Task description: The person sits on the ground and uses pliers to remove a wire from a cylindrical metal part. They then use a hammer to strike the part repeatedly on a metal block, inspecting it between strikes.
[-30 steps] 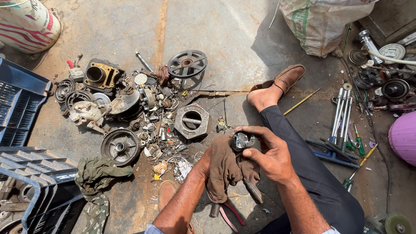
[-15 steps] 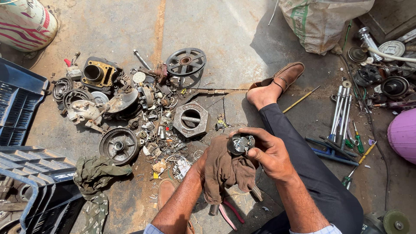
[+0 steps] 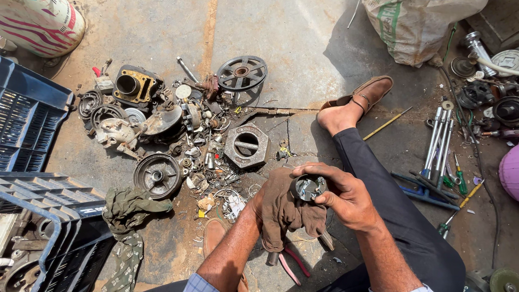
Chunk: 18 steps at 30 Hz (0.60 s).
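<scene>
meanwhile both hands' grip clamps round metal part (image 3: 308, 187) in brown rag (image 3: 284, 212); white sack (image 3: 419, 24) beyond.

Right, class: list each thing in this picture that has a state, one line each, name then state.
small round metal part: held up between both hands, over the rag.
brown rag: draped over the left hand, crumpled.
right hand: fingers curled around the part.
brown shoe: half on, heel out.
spoked wheel: lying flat on the ground.
blue crates: lying on the ground, left.
red-handled pliers: on the ground, handles apart.
</scene>
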Tool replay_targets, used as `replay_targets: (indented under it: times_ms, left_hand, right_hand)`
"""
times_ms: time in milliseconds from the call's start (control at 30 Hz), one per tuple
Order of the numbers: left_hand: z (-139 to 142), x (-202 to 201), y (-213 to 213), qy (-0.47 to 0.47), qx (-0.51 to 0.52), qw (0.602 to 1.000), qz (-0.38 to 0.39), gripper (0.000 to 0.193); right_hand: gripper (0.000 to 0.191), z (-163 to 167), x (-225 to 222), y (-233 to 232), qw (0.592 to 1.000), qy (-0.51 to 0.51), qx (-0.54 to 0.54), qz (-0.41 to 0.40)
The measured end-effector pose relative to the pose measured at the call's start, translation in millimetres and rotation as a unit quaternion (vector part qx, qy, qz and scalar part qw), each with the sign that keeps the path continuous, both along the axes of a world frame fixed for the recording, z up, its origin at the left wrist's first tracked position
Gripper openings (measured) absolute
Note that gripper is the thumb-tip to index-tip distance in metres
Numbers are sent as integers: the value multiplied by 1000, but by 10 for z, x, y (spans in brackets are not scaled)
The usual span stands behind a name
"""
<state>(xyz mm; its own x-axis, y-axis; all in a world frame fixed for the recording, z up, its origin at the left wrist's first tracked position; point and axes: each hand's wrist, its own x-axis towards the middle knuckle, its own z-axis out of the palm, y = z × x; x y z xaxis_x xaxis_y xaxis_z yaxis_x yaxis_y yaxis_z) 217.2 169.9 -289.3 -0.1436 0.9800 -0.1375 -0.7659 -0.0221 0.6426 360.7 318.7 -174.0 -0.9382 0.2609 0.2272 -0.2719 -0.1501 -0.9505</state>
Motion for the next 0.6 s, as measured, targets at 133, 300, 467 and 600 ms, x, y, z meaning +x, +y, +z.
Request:
replay_targets:
  times_ms: [133, 300, 467, 600]
  left_hand:
    - [42, 7, 1, -1, 7, 1000, 5, 61]
    - [2, 0, 8, -2, 11, 1000, 12, 61]
    - [-170, -6, 31, -12, 7, 999, 42, 61]
    - [-284, 21, 79, -28, 8, 995, 98, 61]
  right_hand:
    - [48, -9, 7, -5, 1000, -3, 8, -5]
    - [47, -41, 18, -9, 1000, 3, 11, -6]
    - [50, -78, -20, -37, 997, -36, -53, -51]
    - [54, -106, -73, -53, 983, -46, -129, -119]
